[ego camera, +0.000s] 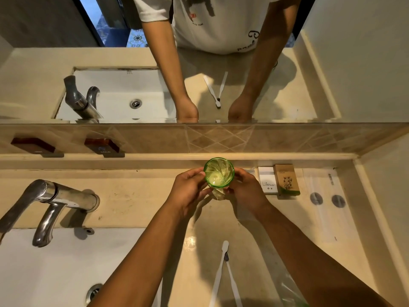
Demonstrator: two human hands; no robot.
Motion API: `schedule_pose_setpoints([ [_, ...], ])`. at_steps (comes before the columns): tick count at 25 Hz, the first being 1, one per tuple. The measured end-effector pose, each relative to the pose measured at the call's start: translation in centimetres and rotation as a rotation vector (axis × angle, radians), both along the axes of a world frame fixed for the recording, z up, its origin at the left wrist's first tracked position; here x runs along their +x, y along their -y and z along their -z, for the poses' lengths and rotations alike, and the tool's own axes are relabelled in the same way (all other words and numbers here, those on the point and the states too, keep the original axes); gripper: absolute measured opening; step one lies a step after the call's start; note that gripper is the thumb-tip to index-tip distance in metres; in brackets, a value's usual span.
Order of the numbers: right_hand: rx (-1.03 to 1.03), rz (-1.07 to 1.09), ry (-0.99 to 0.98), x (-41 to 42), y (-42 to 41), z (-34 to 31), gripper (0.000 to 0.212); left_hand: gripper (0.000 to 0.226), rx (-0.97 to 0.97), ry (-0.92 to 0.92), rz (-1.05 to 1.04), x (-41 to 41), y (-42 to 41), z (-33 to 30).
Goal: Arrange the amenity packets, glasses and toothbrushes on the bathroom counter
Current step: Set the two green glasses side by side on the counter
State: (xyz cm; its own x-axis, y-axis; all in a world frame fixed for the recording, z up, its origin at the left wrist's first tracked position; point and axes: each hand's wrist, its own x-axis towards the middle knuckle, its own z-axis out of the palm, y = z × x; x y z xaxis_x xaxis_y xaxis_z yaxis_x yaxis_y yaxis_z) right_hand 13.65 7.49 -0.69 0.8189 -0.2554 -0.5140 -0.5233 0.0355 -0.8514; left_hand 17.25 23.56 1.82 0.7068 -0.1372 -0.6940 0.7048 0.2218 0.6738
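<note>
A green glass (218, 172) stands near the back ledge of the beige counter (137, 196). My left hand (188, 191) and my right hand (245, 191) both curl around its sides. Right of it stand a white amenity packet (267, 180) and a brown amenity packet (287, 179), touching each other. Further right lie clear flat packets (325, 196) with grey round marks. Two white toothbrushes (223, 273) lie crossed on the counter near the front edge, between my forearms. A clear plastic wrapper (285, 284) lies under my right forearm.
A chrome faucet (51, 202) stands at the left over the white sink (55, 267). Above the tiled backsplash (221, 138), a mirror (221, 63) reflects the scene. A side wall (389, 196) bounds the counter on the right.
</note>
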Motion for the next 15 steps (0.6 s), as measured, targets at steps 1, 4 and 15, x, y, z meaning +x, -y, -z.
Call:
schedule_pose_setpoints([
  [1,-0.005,0.000,-0.008,-0.02,-0.01,0.02,0.032,0.025,-0.001,-0.003,0.005,-0.02,0.02,-0.05],
  [4,-0.055,-0.030,-0.017,-0.20,-0.07,0.12,0.032,0.025,-0.005,-0.016,-0.004,-0.19,0.09,-0.14],
  [15,-0.129,-0.098,-0.033,-0.64,0.19,0.19,0.041,0.025,-0.008,-0.054,-0.028,-0.24,-0.06,-0.04],
])
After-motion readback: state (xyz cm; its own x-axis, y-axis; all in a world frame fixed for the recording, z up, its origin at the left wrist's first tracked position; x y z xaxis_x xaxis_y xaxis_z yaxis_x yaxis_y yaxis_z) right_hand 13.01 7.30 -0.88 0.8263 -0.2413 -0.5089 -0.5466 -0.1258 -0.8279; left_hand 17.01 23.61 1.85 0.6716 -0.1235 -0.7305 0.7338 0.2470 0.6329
